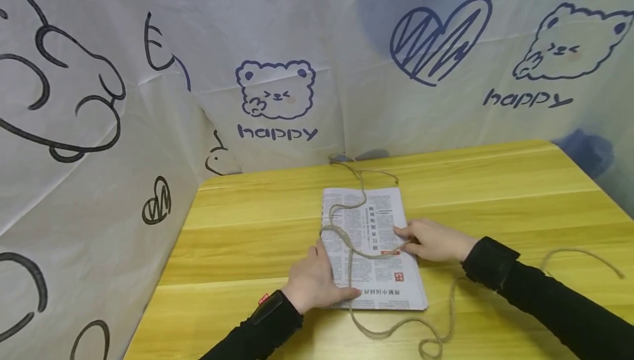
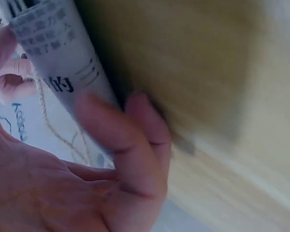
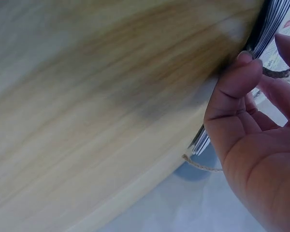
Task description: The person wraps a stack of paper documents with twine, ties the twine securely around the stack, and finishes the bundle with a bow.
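Head view: L hand (image 1: 315, 281) grips newspaper stack (image 1: 377, 276) at near-left corner, thumb on top; R hand (image 1: 436, 240) pinches twine (image 1: 343, 234) at stack's R edge. Stack lies flat on yellow table (image 1: 238, 250), twine crossing its top & trailing off near/far sides.

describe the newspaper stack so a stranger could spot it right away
On the yellow wood-grained table, look between the left hand and the right hand. The newspaper stack lies flat there, crossed by brown twine. Unlike that thin, winding twine, it is rectangular, whitish and covered in dense print.
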A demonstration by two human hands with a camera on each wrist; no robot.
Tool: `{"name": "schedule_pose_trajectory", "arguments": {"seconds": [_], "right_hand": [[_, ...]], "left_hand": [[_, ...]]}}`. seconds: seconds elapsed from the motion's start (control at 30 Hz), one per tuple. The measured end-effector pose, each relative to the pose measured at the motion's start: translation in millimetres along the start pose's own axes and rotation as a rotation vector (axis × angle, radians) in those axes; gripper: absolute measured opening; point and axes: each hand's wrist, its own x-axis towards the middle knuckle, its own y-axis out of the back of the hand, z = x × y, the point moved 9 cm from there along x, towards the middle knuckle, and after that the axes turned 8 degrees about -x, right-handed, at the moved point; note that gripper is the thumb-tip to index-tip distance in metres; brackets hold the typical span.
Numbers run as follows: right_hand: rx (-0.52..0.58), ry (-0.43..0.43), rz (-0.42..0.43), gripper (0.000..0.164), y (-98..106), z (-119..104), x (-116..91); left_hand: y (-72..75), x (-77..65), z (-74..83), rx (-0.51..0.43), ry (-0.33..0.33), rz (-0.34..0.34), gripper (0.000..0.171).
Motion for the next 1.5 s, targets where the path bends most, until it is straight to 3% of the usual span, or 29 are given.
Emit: {"name": "schedule_pose_trajectory", "arguments": {"seconds": [0.17, 0.3, 0.43, 0.53, 0.7, 0.83, 1.03, 1.13, 1.2, 1.27, 1.33, 1.4, 1.5], "right_hand": [[-0.015, 0.019, 0.006, 0.041, -1, 0, 0], [-0.063, 0.055, 0.012, 0.019, -2, -6, -1], [-0.119, 0.083, -0.006, 0.030, -4, -17, -5], [-0.142, 0.104, -0.042, 0.032, -8, -28, -10], [-0.165, 0.159, -0.109, 0.032, -21, -56, -21], [-0.200, 0.231, -0.144, 0.032, -32, -83, -26], [-0.141, 0.252, -0.183, 0.058, -41, -98, -28], [-0.048, 0.236, -0.094, 0.046, -33, -89, -24], [-0.024, 0.212, 0.047, 0.034, -19, -76, -21], [-0.076, 0.159, 0.219, 0.028, -2, -58, -19], [-0.177, 0.074, 0.348, 0.036, 13, -37, -18], [-0.280, -0.009, 0.398, 0.048, 20, -19, -18], [-0.345, -0.076, 0.364, 0.049, 19, 0, -16]], "left_hand": [[6.3, 4.8, -8.5, -0.117, 0.017, -0.043, 0.114], [10.2, 9.4, -20.2, -0.199, 0.038, -0.110, 0.085], [15.1, 17.3, -30.7, -0.232, 0.051, -0.160, 0.053], [25.4, 29.9, -39.0, -0.229, 0.046, -0.142, 0.040], [44.7, 60.0, -49.0, -0.257, 0.020, -0.063, 0.037], [54.6, 82.7, -44.9, -0.260, -0.030, 0.002, 0.039], [54.5, 105.6, -31.3, -0.243, -0.134, 0.050, 0.045], [55.0, 106.8, -24.7, -0.177, -0.197, 0.092, 0.041], [56.0, 103.5, -19.9, -0.119, -0.243, 0.123, 0.034], [56.0, 98.2, -17.9, -0.067, -0.271, 0.135, 0.024], [55.7, 92.1, -16.9, -0.017, -0.301, 0.132, 0.014], [54.9, 86.4, -18.2, -0.019, -0.317, 0.094, 0.013], [57.3, 76.3, -20.2, -0.124, -0.342, 0.010, 0.020]]}}
